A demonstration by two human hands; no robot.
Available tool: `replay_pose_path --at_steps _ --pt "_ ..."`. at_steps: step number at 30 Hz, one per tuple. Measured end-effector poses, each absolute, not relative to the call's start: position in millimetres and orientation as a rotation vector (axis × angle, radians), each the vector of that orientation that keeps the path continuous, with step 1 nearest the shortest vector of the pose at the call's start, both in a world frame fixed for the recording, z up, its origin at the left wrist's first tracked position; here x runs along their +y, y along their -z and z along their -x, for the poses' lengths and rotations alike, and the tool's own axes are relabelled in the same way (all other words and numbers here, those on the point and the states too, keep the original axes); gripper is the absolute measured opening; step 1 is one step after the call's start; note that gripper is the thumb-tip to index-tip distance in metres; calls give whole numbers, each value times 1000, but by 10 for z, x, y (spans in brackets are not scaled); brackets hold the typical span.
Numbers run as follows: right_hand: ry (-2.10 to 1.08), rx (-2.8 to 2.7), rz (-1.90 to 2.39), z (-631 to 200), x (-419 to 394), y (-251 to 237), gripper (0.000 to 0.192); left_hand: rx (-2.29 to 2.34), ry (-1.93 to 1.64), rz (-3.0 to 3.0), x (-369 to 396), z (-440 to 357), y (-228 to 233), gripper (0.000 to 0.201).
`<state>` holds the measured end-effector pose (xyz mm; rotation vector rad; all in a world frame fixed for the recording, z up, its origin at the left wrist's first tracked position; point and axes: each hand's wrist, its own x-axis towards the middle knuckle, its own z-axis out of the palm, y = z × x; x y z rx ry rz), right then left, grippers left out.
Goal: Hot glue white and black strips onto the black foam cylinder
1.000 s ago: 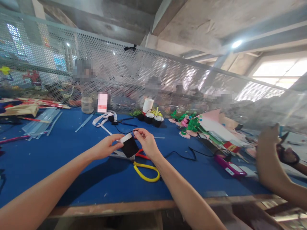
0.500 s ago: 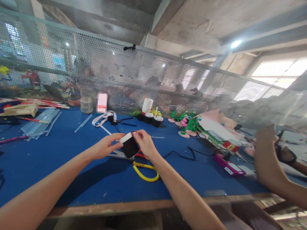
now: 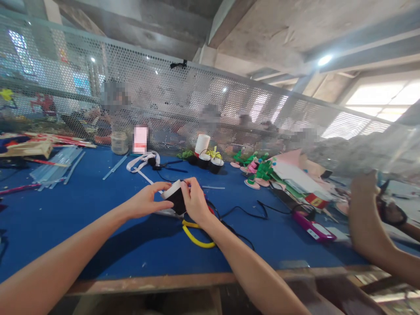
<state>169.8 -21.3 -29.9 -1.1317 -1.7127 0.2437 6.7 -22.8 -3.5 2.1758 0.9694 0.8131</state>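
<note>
Black cup (image 3: 176,199), cylindrical, white-rimmed, matte: your left hand (image 3: 144,201) and right hand (image 3: 195,202) both pinch it above the blue surface (image 3: 98,236); yellow loop (image 3: 197,236) lies near.

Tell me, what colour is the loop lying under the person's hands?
Yellow. The loop lies on the blue table, clearest in the head view.

Bright daylight enters from the window (image 3: 380,103) at upper right and washes out there. A ceiling lamp (image 3: 323,60) glares. Arms throw soft shadows on the blue table (image 3: 98,205). Edges bend and blur.
</note>
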Motion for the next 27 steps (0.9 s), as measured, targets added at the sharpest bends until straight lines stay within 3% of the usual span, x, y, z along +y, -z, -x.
replay_pose_path --at_steps 6,18,27 --pt "2 -1847 1139 -1586 -288 336 15 1184 -986 -2160 -300 -166 93 34" --pt "-89 -1821 1062 -1620 -276 320 12 1068 -872 -2012 -285 -175 106 16" --pt "-137 -1830 1017 -1603 -263 332 11 1064 -913 -1993 -308 -192 130 16"
